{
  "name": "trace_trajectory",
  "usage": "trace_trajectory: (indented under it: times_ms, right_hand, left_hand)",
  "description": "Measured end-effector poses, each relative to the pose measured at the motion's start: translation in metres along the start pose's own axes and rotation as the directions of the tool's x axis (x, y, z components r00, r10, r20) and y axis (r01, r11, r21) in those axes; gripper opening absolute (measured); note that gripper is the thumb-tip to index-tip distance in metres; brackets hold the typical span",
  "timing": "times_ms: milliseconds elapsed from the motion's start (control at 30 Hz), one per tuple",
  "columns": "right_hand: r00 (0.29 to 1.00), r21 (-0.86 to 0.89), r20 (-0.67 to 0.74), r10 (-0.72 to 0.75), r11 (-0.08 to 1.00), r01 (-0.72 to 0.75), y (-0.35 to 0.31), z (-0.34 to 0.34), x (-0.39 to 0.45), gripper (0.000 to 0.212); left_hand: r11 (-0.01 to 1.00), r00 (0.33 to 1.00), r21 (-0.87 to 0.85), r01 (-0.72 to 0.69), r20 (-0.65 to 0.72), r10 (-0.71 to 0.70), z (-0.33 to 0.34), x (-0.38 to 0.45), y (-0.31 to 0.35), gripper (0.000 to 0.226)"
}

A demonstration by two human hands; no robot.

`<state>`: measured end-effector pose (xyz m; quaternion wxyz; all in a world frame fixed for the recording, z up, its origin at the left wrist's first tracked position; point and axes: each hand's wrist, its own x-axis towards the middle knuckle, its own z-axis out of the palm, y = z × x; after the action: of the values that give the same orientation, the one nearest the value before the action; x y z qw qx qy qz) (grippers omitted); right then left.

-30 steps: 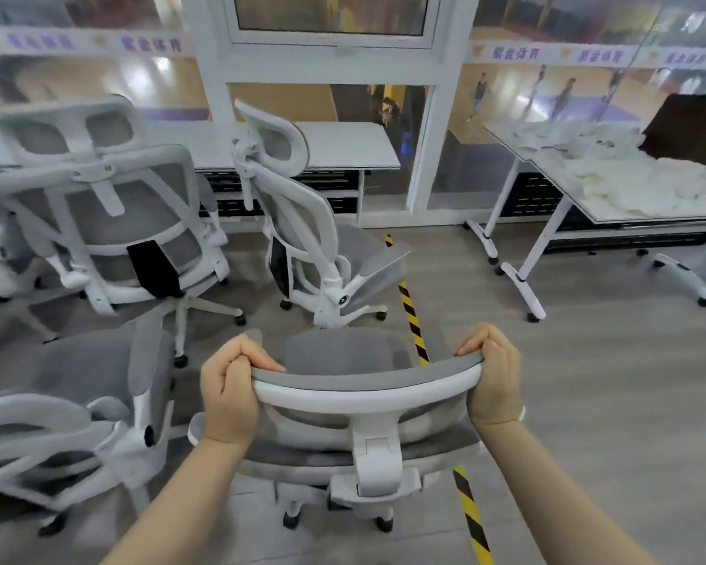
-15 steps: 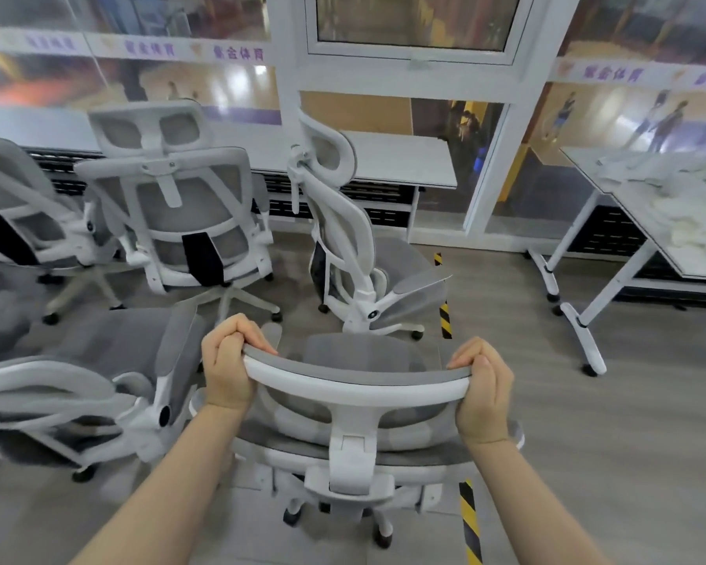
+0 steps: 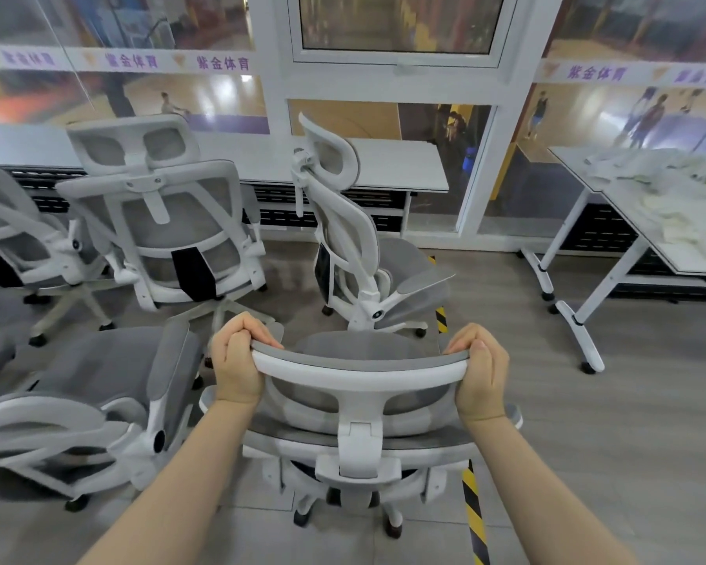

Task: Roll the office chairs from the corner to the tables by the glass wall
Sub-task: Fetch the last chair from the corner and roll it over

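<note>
1. My left hand [image 3: 237, 360] grasps the left end of the headrest [image 3: 359, 371] of the chair [image 3: 363, 434] in front of me, with the fingers curled over its top edge.
2. My right hand [image 3: 479, 371] grasps the right end of the same headrest in the same way.
3. This chair stands on the floor [image 3: 628, 442] with its back to me, just beside a yellow and black tape line [image 3: 474, 511] that passes under its right side.
4. Straight ahead, a second chair [image 3: 355, 246] is turned sideways, near a long surface [image 3: 400, 165] by the glass wall [image 3: 388, 124].
5. On my left, a third chair [image 3: 160, 222] shows its back, and a fourth chair [image 3: 78, 409] is just beside the one I hold.
6. On the right, well apart, another surface [image 3: 644, 222] on wheels carries pale cloth [image 3: 681, 197].
</note>
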<state>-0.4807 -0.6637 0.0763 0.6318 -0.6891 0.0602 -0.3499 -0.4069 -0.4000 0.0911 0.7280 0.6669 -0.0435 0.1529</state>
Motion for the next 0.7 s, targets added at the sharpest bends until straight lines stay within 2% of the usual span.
trace_trajectory:
  times_ms: [533, 600, 700]
  right_hand:
    - [0.998, -0.021, -0.002, 0.058, 0.998, -0.058, -0.012, -0.003, -0.016, 0.027]
    - [0.997, -0.063, 0.027, 0.067, 0.996, -0.065, -0.019, -0.006, -0.019, 0.027]
    - [0.991, -0.180, 0.092, 0.101, 0.980, -0.083, -0.028, -0.014, -0.022, 0.028]
  left_hand:
    - [1.000, 0.996, -0.009, -0.004, 0.086, 0.005, -0.012, -0.006, 0.008, 0.031]
    - [0.999, 0.991, 0.048, 0.003, 0.134, -0.009, -0.015, -0.007, 0.014, 0.026]
    - [0.962, 0.967, 0.270, 0.036, 0.235, -0.102, -0.025, -0.008, 0.027, 0.035]
